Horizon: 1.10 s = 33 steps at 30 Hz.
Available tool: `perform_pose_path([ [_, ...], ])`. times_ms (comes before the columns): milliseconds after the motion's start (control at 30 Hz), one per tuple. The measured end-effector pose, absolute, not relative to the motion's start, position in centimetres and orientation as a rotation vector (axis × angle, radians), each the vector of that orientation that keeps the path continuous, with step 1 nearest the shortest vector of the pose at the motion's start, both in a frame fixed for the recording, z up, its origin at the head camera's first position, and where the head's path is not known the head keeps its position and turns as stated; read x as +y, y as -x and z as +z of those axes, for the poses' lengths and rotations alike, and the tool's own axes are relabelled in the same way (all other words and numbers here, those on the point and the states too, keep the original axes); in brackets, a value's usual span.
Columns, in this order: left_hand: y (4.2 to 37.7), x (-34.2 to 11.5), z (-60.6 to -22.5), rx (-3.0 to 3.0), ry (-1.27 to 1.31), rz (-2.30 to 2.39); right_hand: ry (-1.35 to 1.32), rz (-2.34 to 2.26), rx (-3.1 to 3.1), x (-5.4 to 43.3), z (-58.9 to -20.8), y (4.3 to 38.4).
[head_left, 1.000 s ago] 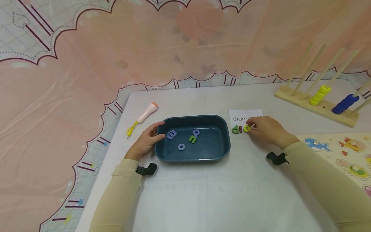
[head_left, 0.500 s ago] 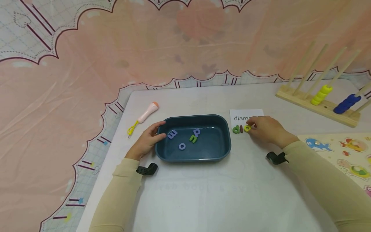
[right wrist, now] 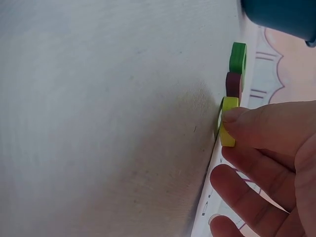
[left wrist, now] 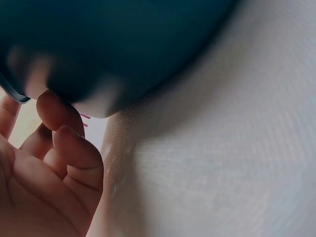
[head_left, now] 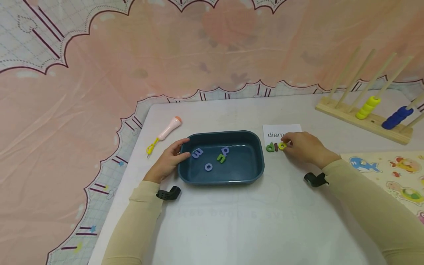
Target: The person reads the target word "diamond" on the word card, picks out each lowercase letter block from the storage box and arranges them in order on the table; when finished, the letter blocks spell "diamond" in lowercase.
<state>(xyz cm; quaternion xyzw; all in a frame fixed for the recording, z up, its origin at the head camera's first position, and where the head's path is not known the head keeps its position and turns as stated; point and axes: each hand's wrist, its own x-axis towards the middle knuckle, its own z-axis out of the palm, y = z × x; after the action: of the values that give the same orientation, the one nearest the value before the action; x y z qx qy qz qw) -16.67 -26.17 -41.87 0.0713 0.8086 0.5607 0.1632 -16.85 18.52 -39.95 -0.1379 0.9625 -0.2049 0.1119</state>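
My left hand [head_left: 169,160] holds the left end of a dark teal tray [head_left: 225,183], thumb over the rim. In the left wrist view curled fingers [left wrist: 74,153] lie beside the tray wall [left wrist: 113,44]. Inside the tray are a purple m [head_left: 197,153], a purple p [head_left: 225,151], a green n [head_left: 221,158] and a purple o [head_left: 208,167]. My right hand [head_left: 306,147] pinches a yellow letter [right wrist: 229,133] between thumb and finger, its shape partly covered. Left of it stand a brown i [head_left: 276,147] and green d [head_left: 269,147], below a white card [head_left: 269,129] reading "diam", the rest hidden.
A pink pen-like toy [head_left: 169,127] with a yellow strap lies behind the left hand. A wooden peg counter [head_left: 351,116] with yellow and blue beads stands at the back right. An animal picture board [head_left: 381,176] lies beside the right forearm on the white table [head_left: 225,228].
Both hands keep their places, the left at the tray and the right at the yellow letter. Only a slight shift of the head view shows.
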Motion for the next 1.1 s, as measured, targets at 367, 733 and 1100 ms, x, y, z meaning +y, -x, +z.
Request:
perform_pose_path([
  [367, 16.7, -26.2, -42.0, 2.291, -0.211, 1.620, 0.406, -0.609, 2.824, 18.6, -40.1, 17.0],
  [733, 16.7, -26.3, -42.1, 2.292, -0.220, 1.610, 0.365, -0.634, 2.820, 18.7, -40.0, 16.8],
  [1100, 16.7, -26.3, -42.0, 2.299, -0.205, 1.610, 0.459, -0.647, 2.931, 18.6, -37.0, 16.6],
])
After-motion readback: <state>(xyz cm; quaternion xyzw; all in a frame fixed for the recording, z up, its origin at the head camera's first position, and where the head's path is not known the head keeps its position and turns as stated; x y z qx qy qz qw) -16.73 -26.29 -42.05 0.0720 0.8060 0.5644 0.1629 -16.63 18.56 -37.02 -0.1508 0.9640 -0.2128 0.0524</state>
